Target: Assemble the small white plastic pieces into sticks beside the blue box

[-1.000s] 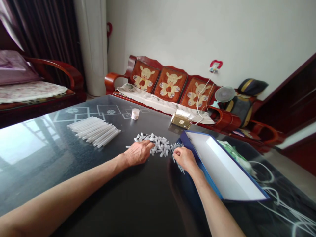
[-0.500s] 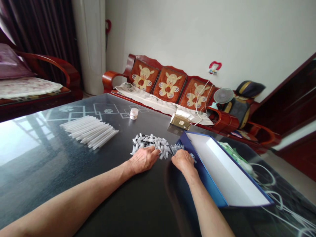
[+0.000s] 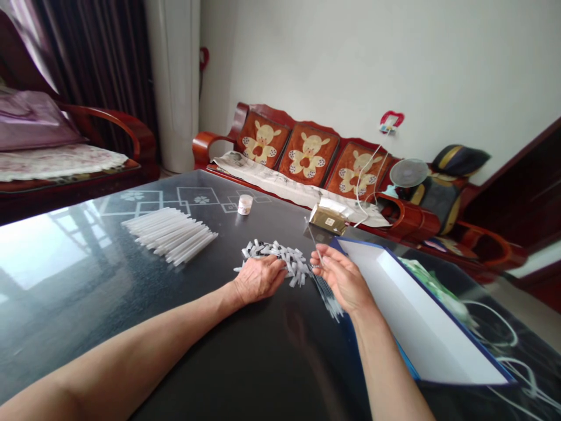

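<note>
My right hand [image 3: 344,278] is raised and pinches a thin clear pen refill [image 3: 311,234], which points up and away. Below it a bundle of similar refills [image 3: 329,298] lies on the dark table beside the blue box. My left hand [image 3: 260,278] rests at the near edge of a pile of small white and black pen caps [image 3: 298,262]. Its fingers are curled together, and what they hold, if anything, is hidden. Farther left, a row of white pen barrels [image 3: 173,234] lies side by side.
A blue box with a white inside [image 3: 421,321] stands at the right. Behind it are a gold tissue box [image 3: 328,217] and a green-white packet [image 3: 432,283] with white cables. A small white cup [image 3: 245,204] sits at the back of the glossy table [image 3: 210,362].
My right hand has lifted from the refill bundle with one refill in its fingers. My left hand stays at the caps. The view has shifted slightly.
</note>
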Demonstrator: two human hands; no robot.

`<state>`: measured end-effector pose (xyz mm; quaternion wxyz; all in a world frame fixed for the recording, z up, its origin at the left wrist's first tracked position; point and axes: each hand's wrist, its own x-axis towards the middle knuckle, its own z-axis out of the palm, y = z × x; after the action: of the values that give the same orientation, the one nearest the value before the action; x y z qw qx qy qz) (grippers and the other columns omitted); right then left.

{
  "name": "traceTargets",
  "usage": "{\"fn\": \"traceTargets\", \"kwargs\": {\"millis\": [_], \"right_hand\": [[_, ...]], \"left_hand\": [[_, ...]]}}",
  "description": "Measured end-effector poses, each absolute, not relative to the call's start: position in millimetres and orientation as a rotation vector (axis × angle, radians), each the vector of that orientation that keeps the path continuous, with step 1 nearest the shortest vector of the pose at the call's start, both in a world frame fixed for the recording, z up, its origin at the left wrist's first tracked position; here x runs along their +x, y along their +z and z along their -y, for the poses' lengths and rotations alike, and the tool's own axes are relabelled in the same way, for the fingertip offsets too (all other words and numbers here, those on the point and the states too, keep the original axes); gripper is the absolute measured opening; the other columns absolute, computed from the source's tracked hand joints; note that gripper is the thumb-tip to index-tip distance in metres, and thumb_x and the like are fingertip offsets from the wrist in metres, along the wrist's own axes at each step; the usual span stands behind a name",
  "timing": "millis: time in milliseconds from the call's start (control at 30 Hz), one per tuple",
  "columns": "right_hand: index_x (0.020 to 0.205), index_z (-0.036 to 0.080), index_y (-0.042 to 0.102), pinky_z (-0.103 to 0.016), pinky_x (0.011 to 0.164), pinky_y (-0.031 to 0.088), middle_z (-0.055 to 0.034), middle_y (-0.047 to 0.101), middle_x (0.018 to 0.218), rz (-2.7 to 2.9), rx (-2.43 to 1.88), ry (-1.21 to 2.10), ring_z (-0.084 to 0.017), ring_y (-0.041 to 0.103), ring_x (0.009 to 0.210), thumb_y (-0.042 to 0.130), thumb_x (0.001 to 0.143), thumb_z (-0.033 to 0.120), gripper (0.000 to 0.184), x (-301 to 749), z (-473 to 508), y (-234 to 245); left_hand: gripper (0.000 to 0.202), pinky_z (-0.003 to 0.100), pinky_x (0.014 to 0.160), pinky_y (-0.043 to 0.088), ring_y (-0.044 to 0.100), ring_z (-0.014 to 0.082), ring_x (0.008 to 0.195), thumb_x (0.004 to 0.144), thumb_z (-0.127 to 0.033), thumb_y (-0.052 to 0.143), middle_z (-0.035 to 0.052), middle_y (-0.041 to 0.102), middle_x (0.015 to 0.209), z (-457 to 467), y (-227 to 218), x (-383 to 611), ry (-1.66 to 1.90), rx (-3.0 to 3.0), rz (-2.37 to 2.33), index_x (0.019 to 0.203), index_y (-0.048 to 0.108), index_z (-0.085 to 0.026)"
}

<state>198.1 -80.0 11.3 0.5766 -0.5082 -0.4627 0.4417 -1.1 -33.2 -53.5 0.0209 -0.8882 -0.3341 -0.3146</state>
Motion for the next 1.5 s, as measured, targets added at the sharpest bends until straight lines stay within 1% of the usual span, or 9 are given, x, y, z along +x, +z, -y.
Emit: {"fn": "traceTargets", "kwargs": {"millis": [233, 433, 567, 967, 1100, 1267, 1333, 1433, 1500], "right_hand": [[0.102, 0.023, 0.064, -0.027, 0.075, 0.053, -0.0010, 0.066, 0.095, 0.988, -0.948, 1.038, -0.014, 0.063, 0.087, 0.076, 0.063, 0.029, 0.042, 190.9, 82.3, 23.8], [0.082, 0.017, 0.062, -0.019, 0.045, 0.044, 0.0031, 0.057, 0.060, 0.855, -1.004, 0.769, -0.009, 0.054, 0.054, 0.069, 0.069, 0.043, 0.029, 189.9, 77.4, 18.4], [0.078, 0.016, 0.061, -0.019, 0.042, 0.041, 0.0040, 0.054, 0.055, 0.889, -1.039, 0.767, -0.009, 0.052, 0.050, 0.068, 0.070, 0.043, 0.029, 192.0, 76.1, 13.3], [0.082, 0.016, 0.063, -0.020, 0.046, 0.043, 0.0026, 0.057, 0.059, 1.015, -1.119, 0.879, -0.009, 0.054, 0.053, 0.066, 0.072, 0.047, 0.033, 175.9, 75.7, -2.8], [0.088, 0.016, 0.065, -0.019, 0.051, 0.047, 0.0000, 0.063, 0.072, 1.049, -1.175, 0.887, -0.010, 0.059, 0.062, 0.069, 0.071, 0.044, 0.033, 167.8, 73.8, -12.3], [0.092, 0.018, 0.057, -0.022, 0.055, 0.051, 0.0002, 0.068, 0.075, 0.798, -1.089, 0.857, -0.013, 0.065, 0.065, 0.078, 0.061, 0.036, 0.042, 157.5, 71.3, -19.4], [0.091, 0.018, 0.056, -0.023, 0.056, 0.052, -0.0010, 0.069, 0.075, 0.794, -1.107, 0.779, -0.014, 0.066, 0.065, 0.076, 0.065, 0.039, 0.039, 155.2, 70.8, -22.9], [0.093, 0.017, 0.062, -0.027, 0.058, 0.053, -0.0048, 0.070, 0.079, 1.006, -1.226, 0.674, -0.017, 0.067, 0.069, 0.060, 0.079, 0.046, 0.032, 157.6, 70.5, -27.4], [0.093, 0.018, 0.067, -0.029, 0.063, 0.053, -0.0062, 0.070, 0.083, 1.263, -1.341, 0.561, -0.018, 0.067, 0.073, 0.052, 0.084, 0.043, 0.031, 164.0, 70.8, -28.4]], "left_hand": [[0.031, 0.023, 0.053, 0.038, 0.058, 0.0141, 0.068, 0.095, -0.036, 0.033, 0.0053, 0.060, 0.081, 30.8, -52.0, -1.1, -1.003, -2.746, 1.088, 0.091, 0.058, -0.018], [0.027, 0.023, 0.053, 0.038, 0.059, 0.0144, 0.070, 0.094, -0.033, 0.036, 0.0056, 0.062, 0.083, 30.0, -53.0, -0.9, -1.076, -2.715, 1.089, 0.092, 0.058, -0.017], [0.028, 0.023, 0.053, 0.038, 0.059, 0.0145, 0.070, 0.094, -0.033, 0.036, 0.0063, 0.062, 0.082, 29.6, -52.8, -0.3, -1.095, -2.710, 1.087, 0.091, 0.058, -0.016], [0.028, 0.023, 0.052, 0.040, 0.057, 0.0142, 0.066, 0.095, -0.033, 0.035, 0.0038, 0.058, 0.075, 31.4, -50.7, 0.7, -1.117, -2.681, 0.948, 0.090, 0.057, -0.016], [0.027, 0.023, 0.057, 0.043, 0.058, 0.0147, 0.070, 0.094, -0.027, 0.035, 0.0042, 0.059, 0.080, 31.9, -51.5, 0.1, -1.174, -2.684, 0.876, 0.111, 0.053, -0.015], [0.041, 0.024, 0.060, 0.046, 0.057, 0.0138, 0.068, 0.089, -0.015, 0.036, 0.0040, 0.057, 0.084, 32.8, -53.1, -0.3, -1.161, -2.721, 0.797, 0.130, 0.041, -0.016], [0.044, 0.024, 0.059, 0.046, 0.056, 0.0137, 0.067, 0.088, -0.014, 0.036, 0.0040, 0.057, 0.084, 33.0, -53.2, -0.1, -1.138, -2.724, 0.824, 0.132, 0.041, -0.016], [0.044, 0.023, 0.058, 0.045, 0.057, 0.0139, 0.067, 0.088, -0.014, 0.035, 0.0044, 0.058, 0.084, 32.5, -53.5, 0.4, -1.114, -2.717, 0.897, 0.131, 0.042, -0.017], [0.045, 0.023, 0.058, 0.045, 0.057, 0.0140, 0.068, 0.087, -0.013, 0.035, 0.0046, 0.058, 0.085, 31.6, -54.0, 0.6, -1.104, -2.706, 0.943, 0.132, 0.042, -0.017]]}}
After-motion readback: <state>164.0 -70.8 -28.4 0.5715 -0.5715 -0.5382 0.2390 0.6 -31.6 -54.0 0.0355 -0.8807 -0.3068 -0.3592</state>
